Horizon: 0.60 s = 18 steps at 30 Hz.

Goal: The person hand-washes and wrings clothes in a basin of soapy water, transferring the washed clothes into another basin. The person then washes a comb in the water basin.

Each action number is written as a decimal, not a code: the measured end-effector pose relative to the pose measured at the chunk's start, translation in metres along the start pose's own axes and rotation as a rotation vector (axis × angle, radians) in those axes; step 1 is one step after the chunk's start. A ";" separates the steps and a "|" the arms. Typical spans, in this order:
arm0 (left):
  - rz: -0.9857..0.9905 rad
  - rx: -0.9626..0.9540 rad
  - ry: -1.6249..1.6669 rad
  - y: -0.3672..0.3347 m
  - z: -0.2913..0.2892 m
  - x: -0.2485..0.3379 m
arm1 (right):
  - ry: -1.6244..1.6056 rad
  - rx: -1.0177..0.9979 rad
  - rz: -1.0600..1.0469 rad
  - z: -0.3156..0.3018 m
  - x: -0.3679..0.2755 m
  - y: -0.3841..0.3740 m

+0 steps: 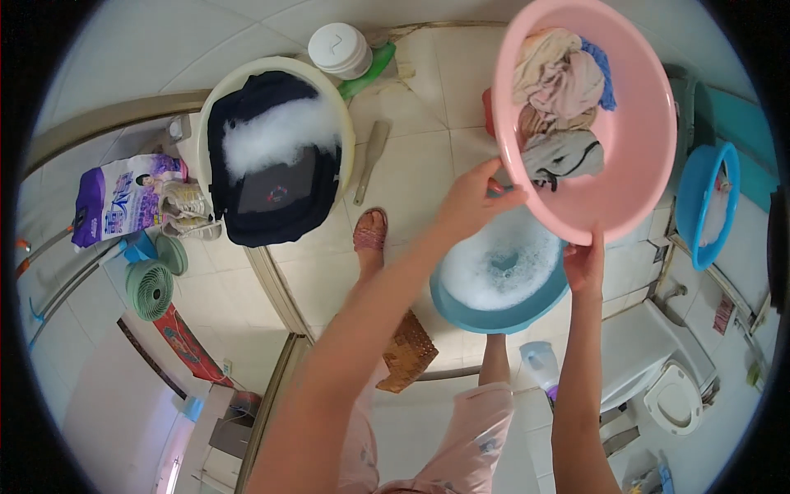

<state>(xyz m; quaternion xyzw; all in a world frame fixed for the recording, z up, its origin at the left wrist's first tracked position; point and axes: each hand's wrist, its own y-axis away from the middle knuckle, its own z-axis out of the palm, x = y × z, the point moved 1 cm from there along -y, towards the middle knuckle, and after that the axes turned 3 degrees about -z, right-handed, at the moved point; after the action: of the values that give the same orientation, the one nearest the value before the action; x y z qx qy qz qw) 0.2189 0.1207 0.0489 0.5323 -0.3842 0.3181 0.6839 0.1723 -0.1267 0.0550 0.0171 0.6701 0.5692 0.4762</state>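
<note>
My left hand (481,196) is closed on the near left rim of a large pink basin (638,156). At its near edge, my right hand (585,263) grips the same rim. The basin is held up, tilted with its inside facing me. Beige and pinkish clothes (564,86), a grey garment (564,156) and a blue cloth (603,72) lie inside. Below and partly hidden by it, a blue basin (494,321) on the floor holds white suds (498,263). The fingers under the pink rim are partly hidden.
A cream basin (350,136) at left holds a dark navy bag-like item (284,185) topped with foam. Nearby are a white lidded bucket (340,49), a flat stick (372,162), shoes (189,210) and a purple-white detergent bag (127,198). A woven mat (409,352) lies near my feet.
</note>
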 end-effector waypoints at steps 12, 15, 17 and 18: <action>-0.222 0.272 -1.398 -0.156 -0.171 -0.155 | 0.044 -0.418 0.120 0.083 0.138 -0.003; -0.167 0.500 -1.512 -0.194 -0.211 -0.199 | 0.133 -0.527 0.051 0.123 0.152 -0.025; -0.151 0.674 -1.524 -0.213 -0.255 -0.225 | 0.098 -0.592 0.044 0.144 0.154 -0.030; -0.132 0.838 -1.511 -0.219 -0.269 -0.228 | 0.080 -0.646 0.033 0.150 0.155 -0.034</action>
<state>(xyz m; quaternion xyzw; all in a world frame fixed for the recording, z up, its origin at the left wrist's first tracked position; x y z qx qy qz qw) 0.3393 0.3263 -0.2912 0.8304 -0.5552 -0.0459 0.0096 0.2046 0.0608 -0.0523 -0.1462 0.4728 0.7602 0.4209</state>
